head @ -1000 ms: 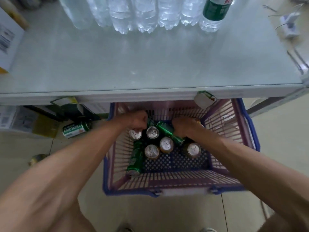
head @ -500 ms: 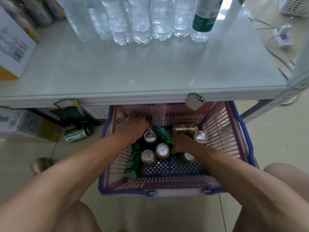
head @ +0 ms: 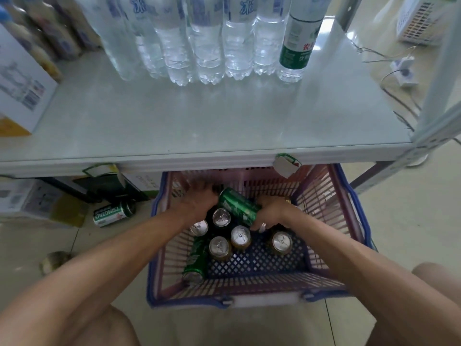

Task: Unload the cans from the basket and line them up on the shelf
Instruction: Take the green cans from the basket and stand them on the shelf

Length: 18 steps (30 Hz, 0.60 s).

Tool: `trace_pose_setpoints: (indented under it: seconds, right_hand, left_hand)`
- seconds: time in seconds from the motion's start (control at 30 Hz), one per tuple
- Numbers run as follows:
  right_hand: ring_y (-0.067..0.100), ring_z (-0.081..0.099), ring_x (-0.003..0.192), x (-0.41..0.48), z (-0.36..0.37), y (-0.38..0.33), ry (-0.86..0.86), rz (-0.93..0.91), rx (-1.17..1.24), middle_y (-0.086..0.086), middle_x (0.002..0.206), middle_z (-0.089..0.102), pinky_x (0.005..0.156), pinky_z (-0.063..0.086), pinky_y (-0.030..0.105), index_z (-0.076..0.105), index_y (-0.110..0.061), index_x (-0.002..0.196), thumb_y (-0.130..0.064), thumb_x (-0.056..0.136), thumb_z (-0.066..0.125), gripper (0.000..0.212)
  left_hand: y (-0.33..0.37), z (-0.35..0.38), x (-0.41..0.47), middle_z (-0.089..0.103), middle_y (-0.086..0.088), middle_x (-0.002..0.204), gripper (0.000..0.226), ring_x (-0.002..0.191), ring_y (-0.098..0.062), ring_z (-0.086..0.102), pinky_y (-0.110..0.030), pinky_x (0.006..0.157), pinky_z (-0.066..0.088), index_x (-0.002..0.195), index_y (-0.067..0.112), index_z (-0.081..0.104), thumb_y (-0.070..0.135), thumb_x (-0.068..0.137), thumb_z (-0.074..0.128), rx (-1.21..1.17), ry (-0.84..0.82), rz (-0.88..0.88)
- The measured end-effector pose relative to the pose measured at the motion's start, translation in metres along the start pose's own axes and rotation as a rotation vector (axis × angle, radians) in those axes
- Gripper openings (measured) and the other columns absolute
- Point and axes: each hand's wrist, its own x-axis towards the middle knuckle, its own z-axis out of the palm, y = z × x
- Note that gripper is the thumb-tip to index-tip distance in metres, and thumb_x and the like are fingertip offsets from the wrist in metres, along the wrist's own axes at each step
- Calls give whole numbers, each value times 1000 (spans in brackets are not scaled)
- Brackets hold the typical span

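1. we count two hands, the left hand [head: 199,201] and the right hand [head: 270,208], both in one basket [head: 331,196].
2. we see five upright cans [head: 240,236] in it showing silver tops.
3. two green cans: one held can [head: 238,206], one lying can [head: 195,260].
4. one floor can [head: 113,213] outside.
5. about seven water bottles [head: 207,46] on one shelf [head: 199,121]; the blurred left end stops us being sure.

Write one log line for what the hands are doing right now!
stage: unloading | right hand: gripping tilted green can | left hand: deep in basket, blurred | shelf: no cans yet
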Motion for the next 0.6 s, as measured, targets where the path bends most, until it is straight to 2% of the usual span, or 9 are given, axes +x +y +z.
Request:
trace_pose_setpoints:
  seconds: [0.07,0.13,0.17,0.2,0.27,0.33,0.4,0.47,0.6]
  right_hand:
    - [25,67,110,-8,-4,5,55,-36,-76,13,142,57,95,56,39,43,-10,149,-26,75,86,87]
    - [23,67,110,-15,-4,15,74,-48,-47,10,144,56,92,57,37,41,-18,152,-23,71,88,93]
    - [22,67,110,-19,-5,20,76,-55,-7,8,147,54,89,59,35,41,-23,152,-21,69,88,95]
    - [21,64,113,-24,-6,24,74,-67,45,6,149,51,85,60,32,42,-26,151,-17,68,89,96]
    - [22,56,123,-39,-12,30,60,-83,135,4,152,47,87,57,28,42,-28,150,-12,70,88,94]
    - [24,49,131,-55,-19,35,40,-88,202,5,152,46,100,48,31,41,-27,148,-12,73,88,90]
    - [25,43,137,-69,-25,37,9,-121,259,3,157,40,109,40,35,36,-26,151,-13,75,87,93]
    - [24,35,144,-85,-33,32,-10,-173,292,-8,157,34,116,31,38,33,-27,154,-13,77,86,95]
    - [5,45,132,-108,-51,21,-84,-350,295,-28,139,44,120,29,38,44,-51,122,-12,77,85,71]
  left_hand:
    - [1,-13,-8,48,-18,138,44,123,-39,49,-45,98,48,122,9,62,5,79,69,-231,-10,-35]
    - [1,-20,-14,59,-16,122,30,108,-35,60,-35,81,50,100,7,64,17,74,77,-444,-1,-101]
    - [-1,-21,-17,65,-15,113,30,99,-32,64,-31,74,50,90,8,62,21,71,80,-535,16,-142]
    - [-5,-22,-20,69,-12,104,35,93,-28,68,-30,71,53,89,9,63,26,66,82,-633,37,-191]
    - [-15,-28,-30,74,-6,97,47,86,-21,71,-35,70,59,100,10,71,30,59,82,-810,67,-283]
    - [-21,-35,-40,76,-4,96,46,83,-17,71,-36,73,61,105,11,75,23,60,83,-883,109,-316]
    - [-21,-46,-51,76,-2,100,51,86,-15,69,-33,76,60,110,17,74,18,60,82,-911,160,-315]
    - [-20,-59,-62,73,1,107,58,94,-16,67,-28,79,57,114,20,73,18,57,83,-922,211,-303]
    - [-24,-85,-82,66,6,110,66,95,-12,64,-24,79,54,118,23,68,26,55,86,-975,153,-295]
